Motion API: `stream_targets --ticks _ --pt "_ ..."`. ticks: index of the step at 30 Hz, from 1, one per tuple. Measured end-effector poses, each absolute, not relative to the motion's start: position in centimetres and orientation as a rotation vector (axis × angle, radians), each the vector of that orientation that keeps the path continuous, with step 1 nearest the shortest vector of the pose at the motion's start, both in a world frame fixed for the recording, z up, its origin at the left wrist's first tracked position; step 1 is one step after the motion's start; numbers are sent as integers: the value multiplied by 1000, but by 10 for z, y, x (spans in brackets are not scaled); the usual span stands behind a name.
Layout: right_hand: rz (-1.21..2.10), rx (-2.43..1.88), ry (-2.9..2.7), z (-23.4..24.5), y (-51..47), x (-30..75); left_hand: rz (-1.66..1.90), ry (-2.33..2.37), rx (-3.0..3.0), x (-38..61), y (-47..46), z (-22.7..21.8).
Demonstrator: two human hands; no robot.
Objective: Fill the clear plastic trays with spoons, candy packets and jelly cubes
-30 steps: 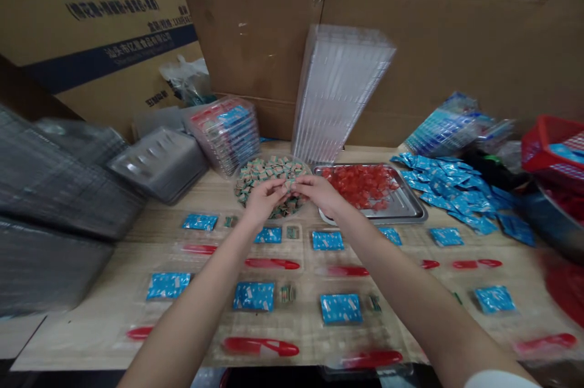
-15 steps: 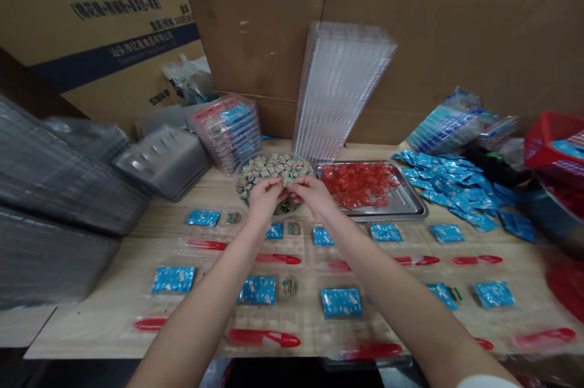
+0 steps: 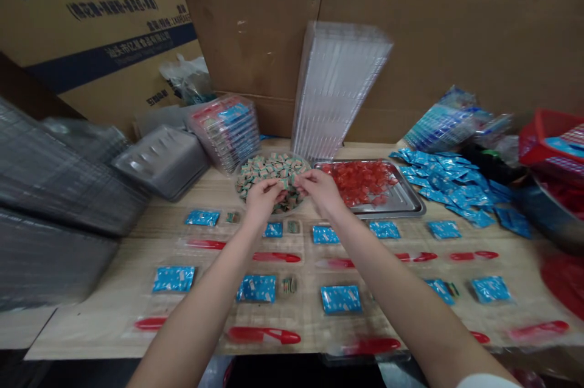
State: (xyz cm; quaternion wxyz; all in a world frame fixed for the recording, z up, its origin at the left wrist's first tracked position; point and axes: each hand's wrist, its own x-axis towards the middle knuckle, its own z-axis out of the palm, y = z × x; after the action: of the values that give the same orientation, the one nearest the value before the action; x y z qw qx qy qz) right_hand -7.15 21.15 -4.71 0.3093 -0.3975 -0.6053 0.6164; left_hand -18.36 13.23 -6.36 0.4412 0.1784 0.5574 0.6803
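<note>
A round clear bowl [image 3: 240,198] at the back middle is filled with small tan-and-green packets [image 3: 269,168]. Over its front part my left hand [image 3: 263,198] is closed in a pinch, with one such packet apparently at its fingertips. Just to the right, my right hand [image 3: 322,190] is also pinched, close to the left fingertips; what lies in it blends with the bowl's contents. Below my arms, clear plastic trays hold blue sachets [image 3: 341,300] and red plastic pieces [image 3: 264,335]. Some compartments also hold a small packet [image 3: 289,285]. My forearms hide parts of several trays.
A metal tray [image 3: 408,202] of red wrapped pieces [image 3: 365,181] sits right of the bowl. Farther right are a blue sachet pile [image 3: 451,178] and a red basket [image 3: 542,142]. Tall stacks of clear trays [image 3: 340,84] stand behind; more stacks [image 3: 55,175] fill the left side.
My right hand has shifted slightly right, and the gap between the two hands' fingertips has widened. My left hand has moved slightly left. The view has shifted a little.
</note>
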Motion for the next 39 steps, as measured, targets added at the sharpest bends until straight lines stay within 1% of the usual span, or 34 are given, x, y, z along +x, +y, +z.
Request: stream_targets --ticks 3,9,12,14,17,18,22,24,27,31,32,35,36,37,39 --pt "1741 -1032 -1567 -44 209 -72 1680 1380 417 -182 132 -62" --pt "1772 -1000 -1716 -44 210 -85 1577 1305 404 -192 122 -52" --pt "1773 -963 -1839 -42 218 -94 1612 1337 395 -203 118 -52" --pt "1546 -971 -2064 -40 225 -96 1673 1388 377 -211 118 -55" --pt "1003 -1035 -2417 -41 230 -94 1760 1464 351 -219 119 -62" --pt "876 -1050 -2501 -42 229 -92 1780 1484 349 -220 119 -64" --pt "666 -1079 -2655 -48 213 -91 1813 1526 383 -219 118 -68" --pt "631 -1102 -2671 -50 205 -93 1820 1532 404 -218 118 -67" --pt "644 -1153 -2669 -48 205 -94 1825 1537 423 -217 116 -64" --pt "770 -1179 -2604 -36 217 -82 1819 1527 445 -212 115 -60" --pt "874 -1154 -2554 -32 220 -77 1812 1520 452 -209 116 -59" --pt "1383 -985 -2287 -21 221 -66 1760 1487 474 -195 121 -54" --pt "1501 -939 -2206 -18 220 -63 1732 1469 481 -190 123 -51" --pt "1540 -917 -2170 -16 219 -62 1700 1448 486 -184 124 -49" --pt "1394 -948 -2237 -11 218 -58 1633 1405 488 -175 125 -43"
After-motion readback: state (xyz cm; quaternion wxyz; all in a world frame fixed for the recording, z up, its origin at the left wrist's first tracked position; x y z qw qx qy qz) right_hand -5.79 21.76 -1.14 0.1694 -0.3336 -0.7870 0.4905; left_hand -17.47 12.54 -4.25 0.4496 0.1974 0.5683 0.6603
